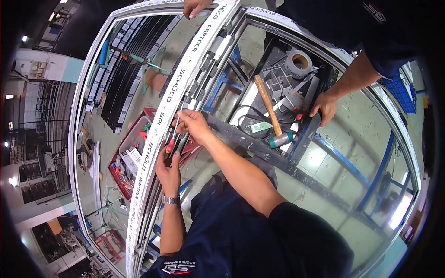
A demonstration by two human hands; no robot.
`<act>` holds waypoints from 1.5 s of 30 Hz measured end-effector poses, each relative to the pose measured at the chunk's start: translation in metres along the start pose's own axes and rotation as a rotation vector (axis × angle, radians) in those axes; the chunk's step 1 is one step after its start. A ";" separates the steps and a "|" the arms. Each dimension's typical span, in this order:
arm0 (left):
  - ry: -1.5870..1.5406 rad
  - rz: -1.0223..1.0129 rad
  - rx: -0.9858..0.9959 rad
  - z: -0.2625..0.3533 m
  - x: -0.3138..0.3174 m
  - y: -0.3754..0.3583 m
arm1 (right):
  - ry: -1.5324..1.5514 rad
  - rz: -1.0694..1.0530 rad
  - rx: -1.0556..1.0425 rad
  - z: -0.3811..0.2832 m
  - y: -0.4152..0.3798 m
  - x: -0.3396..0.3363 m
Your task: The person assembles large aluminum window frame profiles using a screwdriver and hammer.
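Observation:
A long white-taped window frame profile (174, 88) with printed lettering runs steeply through the middle. My left hand (169, 173), with a metal watch on its wrist, is closed on the red handle of a screwdriver (170, 145) beside the profile's inner edge. Just above it, my right hand (192, 124) pinches the thin metal shaft of the screwdriver near the dark hardware (197, 88) set along the profile. Where the tip of the tool ends is hard to make out.
A co-worker's hand (326, 106) rests on the dark bench edge at right; another hand (197, 6) is on the frame's top. A mallet (269, 109), tape roll (298, 64) and metal parts lie on the bench. A red toolbox (121, 178) stands beyond the profile.

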State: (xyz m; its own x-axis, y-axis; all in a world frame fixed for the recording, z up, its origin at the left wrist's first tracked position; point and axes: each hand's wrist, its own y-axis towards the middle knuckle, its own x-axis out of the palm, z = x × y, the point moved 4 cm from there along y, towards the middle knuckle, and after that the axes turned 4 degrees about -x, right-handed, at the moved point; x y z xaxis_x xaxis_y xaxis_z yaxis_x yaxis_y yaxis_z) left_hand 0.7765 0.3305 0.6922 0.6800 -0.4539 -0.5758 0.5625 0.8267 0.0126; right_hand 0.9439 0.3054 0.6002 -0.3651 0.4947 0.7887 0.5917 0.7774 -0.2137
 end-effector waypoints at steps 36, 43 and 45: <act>-0.654 -0.115 -0.463 -0.012 0.016 -0.005 | 0.024 -0.016 0.013 -0.018 -0.006 -0.004; -1.109 -0.278 -0.892 -0.043 0.035 -0.016 | -0.051 0.043 0.004 -0.016 -0.007 -0.012; -0.951 -0.191 -0.766 -0.023 0.031 -0.016 | -0.040 0.063 -0.002 -0.017 -0.007 -0.007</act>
State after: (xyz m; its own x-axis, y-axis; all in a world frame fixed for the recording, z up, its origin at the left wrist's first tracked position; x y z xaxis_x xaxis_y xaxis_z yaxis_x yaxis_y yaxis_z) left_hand 0.7777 0.3108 0.6554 0.8689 -0.3849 0.3114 0.4876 0.5567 -0.6725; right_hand 0.9544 0.2897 0.6062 -0.3555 0.5581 0.7498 0.6160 0.7432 -0.2611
